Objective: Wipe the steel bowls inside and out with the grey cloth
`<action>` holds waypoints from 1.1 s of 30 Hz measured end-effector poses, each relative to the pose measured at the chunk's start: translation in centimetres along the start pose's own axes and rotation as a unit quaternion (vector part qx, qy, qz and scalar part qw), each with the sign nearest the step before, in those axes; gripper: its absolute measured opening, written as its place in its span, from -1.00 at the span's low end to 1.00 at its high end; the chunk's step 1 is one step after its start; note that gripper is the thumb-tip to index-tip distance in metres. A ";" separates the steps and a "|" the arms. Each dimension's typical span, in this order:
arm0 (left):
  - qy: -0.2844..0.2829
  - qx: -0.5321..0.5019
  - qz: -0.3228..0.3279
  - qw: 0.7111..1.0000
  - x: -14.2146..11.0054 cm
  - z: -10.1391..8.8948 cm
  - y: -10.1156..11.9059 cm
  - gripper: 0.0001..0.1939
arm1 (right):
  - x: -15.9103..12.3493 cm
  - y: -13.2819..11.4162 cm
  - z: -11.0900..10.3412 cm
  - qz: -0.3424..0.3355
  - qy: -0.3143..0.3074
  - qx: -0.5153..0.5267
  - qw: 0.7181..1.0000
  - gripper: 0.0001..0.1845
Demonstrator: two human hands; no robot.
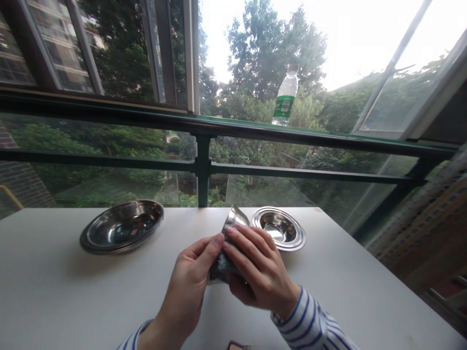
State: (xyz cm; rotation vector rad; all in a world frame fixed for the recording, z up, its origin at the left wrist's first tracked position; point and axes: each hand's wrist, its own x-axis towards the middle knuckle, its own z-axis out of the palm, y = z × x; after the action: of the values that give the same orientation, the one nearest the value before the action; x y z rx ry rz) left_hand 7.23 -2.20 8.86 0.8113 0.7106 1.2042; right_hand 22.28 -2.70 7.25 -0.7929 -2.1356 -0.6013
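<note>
Above the middle of the table, both hands are together around a small shiny metal bowl (239,215), which is tilted up with its rim showing past the fingers. A dark grey, fuzzy cloth (220,266) with pale specks lies against the bowl between the hands. My left hand (191,274) is closed, gripping from the left with its thumb on top. Across the cloth and the bowl's side, my right hand (260,267) is closed with its fingers pressed over them. The hands hide most of the bowl and part of the cloth.
On the white table (109,296), large metal basins (122,228) stand at the left and smaller metal bowls (279,228) behind the right hand. A bottle with a green label (284,104) stands by the railing (233,127). A dark-edged object (235,346) shows at the bottom edge.
</note>
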 end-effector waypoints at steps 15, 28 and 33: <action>0.015 0.034 -0.014 0.999 -0.3 0.2 -0.3 -0.75 | 0.4 0.8 -0.3 0.129 -0.003 0.032 0.991 -0.58; 0.007 0.031 0.001 0.999 -0.3 0.1 -0.5 -0.78 | 0.4 0.4 -0.4 0.107 -0.020 0.022 0.994 -0.52; 0.006 0.051 -0.015 0.999 -0.7 0.7 -0.4 -0.72 | 0.2 1.4 -0.8 0.203 -0.031 0.074 0.976 -0.55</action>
State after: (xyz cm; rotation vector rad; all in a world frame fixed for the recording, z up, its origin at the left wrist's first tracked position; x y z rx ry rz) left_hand 7.89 -3.09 8.91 0.8768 0.7964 1.1535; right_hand 23.55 -2.14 8.09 -1.1350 -1.9642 -0.2035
